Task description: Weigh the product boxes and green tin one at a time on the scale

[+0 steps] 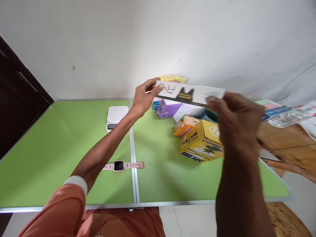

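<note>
Between my two hands a long, narrow white box (pixel 201 91) with black print is held up above the table. My left hand (pixel 144 97) grips its left end, thumb on the near face and fingers behind. At the right end my right hand (pixel 237 110) is closed on it in the same manner, slightly blurred. Behind and below the box stand a yellow carton (pixel 202 141) with blue lettering, a small orange box (pixel 185 125) and a purple-and-white box (pixel 169 108). A pink-strapped smartwatch (pixel 118 166) lies on the table below my left forearm.
The green folding table (pixel 158 181) has a metal seam down its middle. A white kitchen scale (pixel 117 115) sits near its back edge. Another yellow box (pixel 174 78) stands by the wall. Plastic packaging (pixel 288 120) lies on a wooden surface (pixel 286 138) at the right.
</note>
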Tool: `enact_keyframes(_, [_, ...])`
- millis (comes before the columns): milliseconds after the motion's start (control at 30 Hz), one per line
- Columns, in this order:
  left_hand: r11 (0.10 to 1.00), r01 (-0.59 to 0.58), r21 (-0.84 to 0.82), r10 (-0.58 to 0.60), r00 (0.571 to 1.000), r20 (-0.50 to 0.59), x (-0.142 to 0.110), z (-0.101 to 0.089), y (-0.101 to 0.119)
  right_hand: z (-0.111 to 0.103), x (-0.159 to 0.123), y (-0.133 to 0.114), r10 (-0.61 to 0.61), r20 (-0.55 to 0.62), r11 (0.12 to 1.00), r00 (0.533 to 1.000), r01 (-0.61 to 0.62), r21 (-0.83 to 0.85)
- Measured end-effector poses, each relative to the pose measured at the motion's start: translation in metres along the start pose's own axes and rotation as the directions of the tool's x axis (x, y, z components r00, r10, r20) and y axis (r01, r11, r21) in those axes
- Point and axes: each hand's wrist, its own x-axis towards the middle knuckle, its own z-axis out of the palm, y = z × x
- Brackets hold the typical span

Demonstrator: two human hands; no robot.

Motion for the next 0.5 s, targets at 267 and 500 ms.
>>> enact_keyframes(267, [0.965,0.262,0.008,-0.235,0.877,-0.42,-0.043,-0.163,-0.014,0.208,-0.034,0.018,0.213,0.271,0.924,0.939,-0.284,0.255])
enact_keyframes(500, [0.935,0.354,0.033,-0.28,0.789,-0.547,-0.047,-0.196,-0.053,0.267,-0.046,0.03,0.193,0.246,0.972,0.95,-0.22,0.087])
